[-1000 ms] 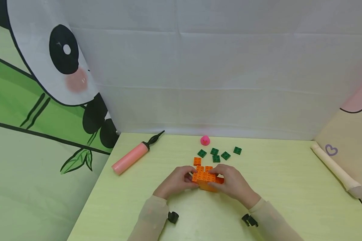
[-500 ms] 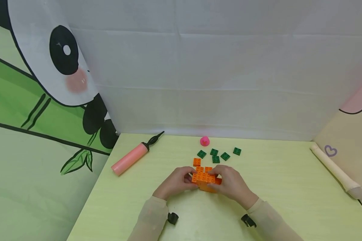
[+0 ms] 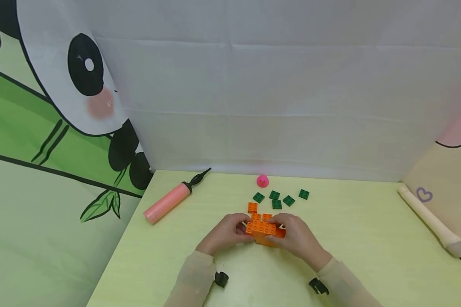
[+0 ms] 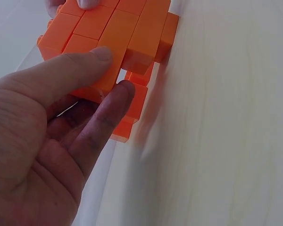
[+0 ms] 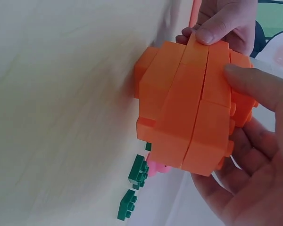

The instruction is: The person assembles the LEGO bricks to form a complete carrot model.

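Observation:
Between both hands is an orange block structure (image 3: 264, 229) built of stacked studded toy bricks. My left hand (image 3: 230, 232) grips its left end, thumb lying on the near side in the left wrist view and fingers beneath and behind. My right hand (image 3: 297, 236) holds the right end, its thumb pressed on the near face in the right wrist view while the other fingers reach round the back. Stepped rows of orange bricks (image 5: 179, 108) show along the lower side. Just behind the structure lies a single orange brick (image 3: 252, 207) on the table.
Several green bricks (image 3: 277, 204) lie scattered beyond the hands, with a pink rubber duck (image 3: 262, 181) behind them. A pink hand pump (image 3: 167, 202) rests at the table's left. Along the right edge runs a cream roll (image 3: 426, 217). A white cloth (image 3: 276, 106) hangs at the back.
The right hand shifts very slightly against the orange structure, and the whole view drifts a little. Both hands keep their hold, and the loose bricks stay where they were.

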